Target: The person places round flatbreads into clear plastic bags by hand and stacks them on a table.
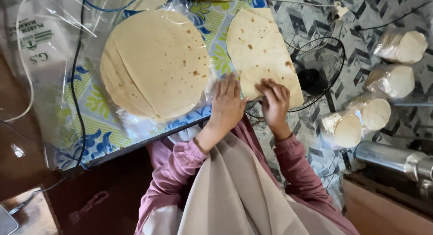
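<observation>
— From the head camera, what are the hands on?

— The left hand (227,103) lies flat, grip released, its fingers at the near left edge of a single flatbread (261,52) on the surface (97,126). The right hand (274,99) curls its fingertips on that flatbread's near edge; whether it pinches the bread, I cannot tell.

— And around it?

— Left of it, a stack of flatbreads (155,63) rests on clear plastic over the patterned cloth. A fan (318,72) stands on the floor to the right, with wrapped flatbread packs (390,79) well apart beyond it.
</observation>
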